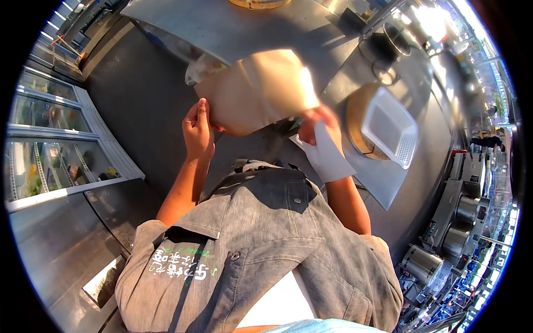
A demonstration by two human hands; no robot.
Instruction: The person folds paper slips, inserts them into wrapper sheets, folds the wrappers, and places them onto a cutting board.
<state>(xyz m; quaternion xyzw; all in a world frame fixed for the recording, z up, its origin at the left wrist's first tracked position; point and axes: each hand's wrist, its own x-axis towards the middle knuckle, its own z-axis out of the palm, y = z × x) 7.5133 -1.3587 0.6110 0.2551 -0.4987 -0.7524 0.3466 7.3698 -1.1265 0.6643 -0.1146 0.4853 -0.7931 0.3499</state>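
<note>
A creased piece of brown paper (252, 91), a sheet or a flat bag, I cannot tell which, is held up in front of my body. My left hand (198, 126) is closed on its lower left edge, thumb pointing up. At its right corner my right hand (321, 126) is closed too, slightly blurred. A white sheet (328, 154), paper or thin cloth, hangs from the right hand over the wrist. Behind the brown paper's left side, a clear plastic bag (202, 69) partly shows near the metal table's edge.
Ahead stands a metal table (183, 25) with a round wooden-looking item (259, 3) at its far side. To the right, a white plastic basket (390, 126) rests over a round tan container (358, 119). A glass-front cabinet (61, 133) lines the left. Metal pots (422, 263) stand lower right.
</note>
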